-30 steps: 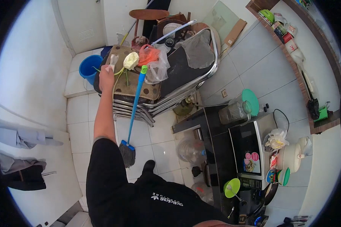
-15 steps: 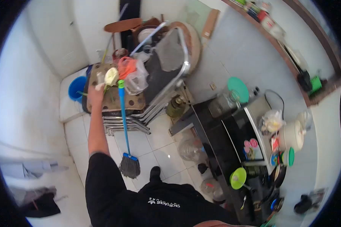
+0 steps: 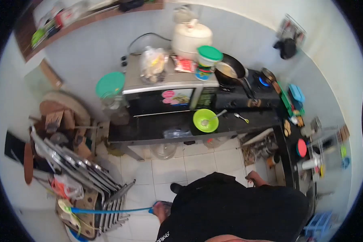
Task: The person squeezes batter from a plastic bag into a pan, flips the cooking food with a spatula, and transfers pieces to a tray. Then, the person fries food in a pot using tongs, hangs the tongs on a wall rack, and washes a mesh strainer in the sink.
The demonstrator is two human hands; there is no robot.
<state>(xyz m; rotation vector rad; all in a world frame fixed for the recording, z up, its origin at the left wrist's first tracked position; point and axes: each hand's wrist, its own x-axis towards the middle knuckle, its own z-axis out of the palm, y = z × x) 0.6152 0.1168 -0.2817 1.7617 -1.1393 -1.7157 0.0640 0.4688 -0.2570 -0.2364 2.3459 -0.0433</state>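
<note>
My left hand hangs low beside my body and overlaps the mop's head in view. Its fingers are blurred, so I cannot tell if it holds anything. The mop's blue handle leans toward the stacked chairs. On the chairs lies a pale yellow-green cabbage-like vegetable, with a red and white plastic bag close by. My right hand is curled in front of me, near the counter's lower opening; a small reddish-white thing shows at its fingers, too small to name.
A black counter runs ahead with a green bowl and a small spoon. Beyond are an oven, a frying pan and a stove with a lit blue flame. Large clear jars stand below.
My view has turned right, from the stacked chairs to the counter and stove. My left hand has drawn back from the chairs to my side. My right hand has come into view.
</note>
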